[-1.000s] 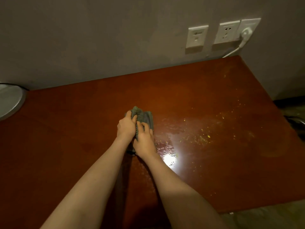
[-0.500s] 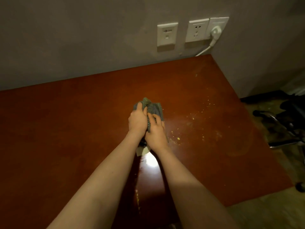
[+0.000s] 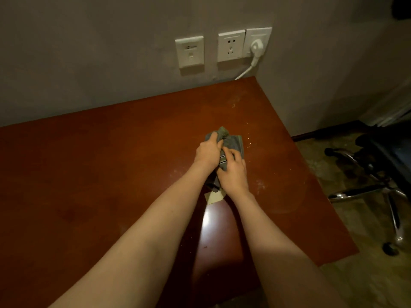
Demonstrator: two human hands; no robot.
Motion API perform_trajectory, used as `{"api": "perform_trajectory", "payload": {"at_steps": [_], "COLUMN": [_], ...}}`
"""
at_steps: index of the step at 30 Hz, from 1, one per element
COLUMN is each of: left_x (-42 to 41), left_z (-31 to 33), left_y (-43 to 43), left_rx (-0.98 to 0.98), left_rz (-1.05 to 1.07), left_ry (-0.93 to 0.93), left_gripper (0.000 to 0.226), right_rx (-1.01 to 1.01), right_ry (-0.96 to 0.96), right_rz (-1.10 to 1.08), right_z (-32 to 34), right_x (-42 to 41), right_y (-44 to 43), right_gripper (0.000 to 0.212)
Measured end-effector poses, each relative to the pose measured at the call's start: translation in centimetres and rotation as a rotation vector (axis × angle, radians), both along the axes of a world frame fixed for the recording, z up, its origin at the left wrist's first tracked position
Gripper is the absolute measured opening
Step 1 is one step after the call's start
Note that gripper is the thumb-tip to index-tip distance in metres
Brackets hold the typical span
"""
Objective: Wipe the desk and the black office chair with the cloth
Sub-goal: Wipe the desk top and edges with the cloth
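A bunched grey-green cloth [image 3: 232, 142] lies on the reddish-brown desk [image 3: 93, 174], towards its right side. My left hand [image 3: 208, 152] grips the cloth's far left part with curled fingers. My right hand [image 3: 232, 174] lies just beside it and holds the cloth's near part, fingers bent over it. A pale corner of the cloth pokes out below my right wrist. The black office chair [image 3: 387, 156] stands on the floor to the right of the desk, only partly in view, with its chrome star base [image 3: 378, 192] showing.
Pale crumbs and dust speckle the desk right of the cloth [image 3: 260, 185]. Three white wall sockets [image 3: 231, 45] sit above the desk's far right corner, one with a white plug and cable [image 3: 254, 52]. The desk's right edge drops to a mottled floor [image 3: 367, 274].
Both hands and the cloth have slid right across the desk into the crumbed patch. The view has swung right, bringing the chair in and losing the round object at left.
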State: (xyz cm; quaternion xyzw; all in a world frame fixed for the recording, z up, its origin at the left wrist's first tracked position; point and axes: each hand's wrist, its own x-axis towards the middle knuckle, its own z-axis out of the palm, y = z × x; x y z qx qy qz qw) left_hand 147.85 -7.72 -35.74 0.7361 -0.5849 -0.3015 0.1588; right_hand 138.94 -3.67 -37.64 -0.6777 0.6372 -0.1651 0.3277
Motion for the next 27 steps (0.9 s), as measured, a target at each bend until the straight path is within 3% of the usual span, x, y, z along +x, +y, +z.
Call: {"api": "perform_trajectory", "payload": {"at_steps": [15, 27], "left_x": [14.5, 24.6], "left_z": [7.5, 4.7], "left_y": [9.2, 21.9], "left_rx": [-0.083, 0.050], "left_rz": [0.157, 0.304], "left_ry": [-0.154, -0.199], "left_gripper": [0.036, 0.043], "right_rx": [-0.072, 0.097], "right_ry": [-0.282, -0.335], "right_rz": [0.146, 0.265], "right_z": [6.4, 4.0], "right_x": [14.1, 24.0], "right_y": [8.4, 20.5], "right_gripper": [0.059, 0.062]}}
